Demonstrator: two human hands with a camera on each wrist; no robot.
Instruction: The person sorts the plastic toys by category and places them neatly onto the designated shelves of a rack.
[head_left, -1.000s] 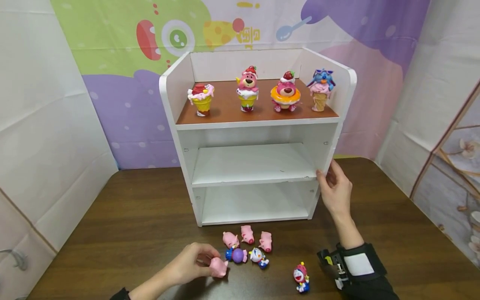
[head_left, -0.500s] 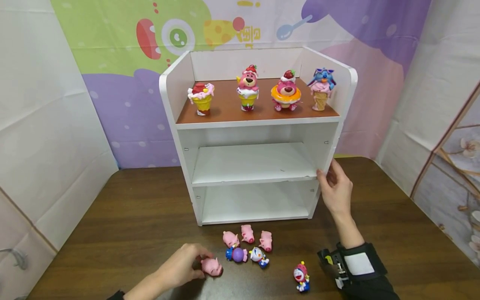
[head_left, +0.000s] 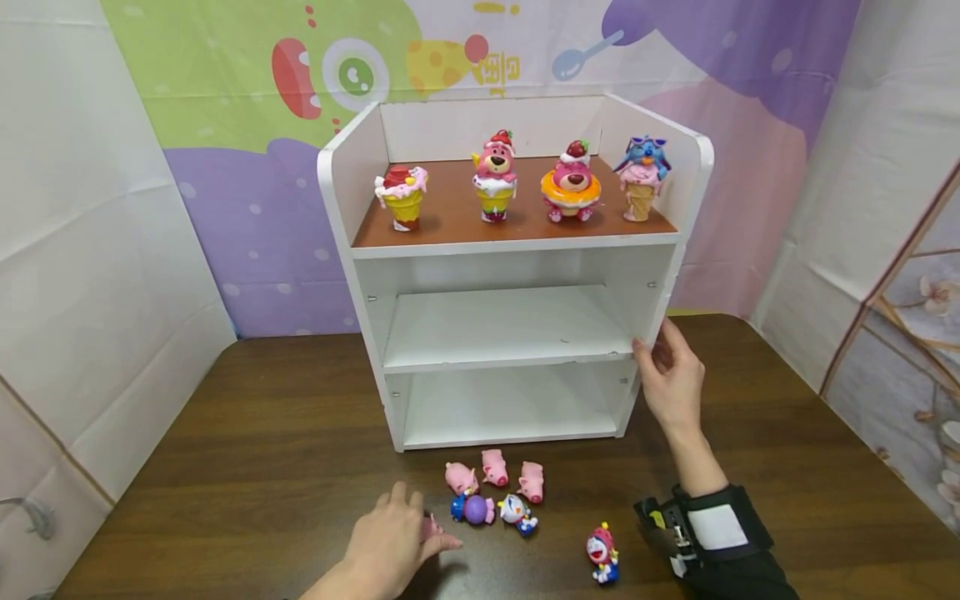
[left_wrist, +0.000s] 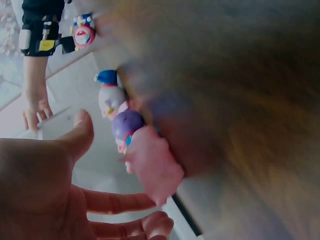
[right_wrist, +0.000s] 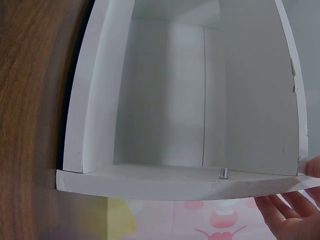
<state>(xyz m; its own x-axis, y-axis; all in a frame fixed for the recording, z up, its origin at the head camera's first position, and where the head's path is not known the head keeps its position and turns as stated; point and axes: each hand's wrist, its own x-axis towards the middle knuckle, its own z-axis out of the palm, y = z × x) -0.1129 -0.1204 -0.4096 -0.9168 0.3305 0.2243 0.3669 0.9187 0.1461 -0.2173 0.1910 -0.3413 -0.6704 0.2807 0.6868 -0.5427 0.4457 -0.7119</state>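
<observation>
My left hand (head_left: 384, 540) is low over the table, spread around a pink toy pig (head_left: 431, 527) that it mostly hides in the head view. In the left wrist view the thumb stands apart from that pig (left_wrist: 155, 162), with the fingers stretched out beside it. My right hand (head_left: 673, 375) grips the right side panel of a white shelf unit (head_left: 506, 364), thumb at the front edge and fingers behind. Right of the left hand lie a purple-bellied figurine (head_left: 474, 510) and a white-and-blue duck-like figurine (head_left: 517, 515).
Three more toy pigs (head_left: 494, 467) lie before the shelf. A red-hooded Doraemon figurine (head_left: 602, 554) lies at the front right. Several ice-cream and bear figurines (head_left: 571, 185) stand on the brown top shelf. White side walls flank the table (head_left: 285, 433).
The pig was held, then turned on the table. Now my left hand has shifted right over it, its fingers spread from the thumb. My right hand stays on the shelf.
</observation>
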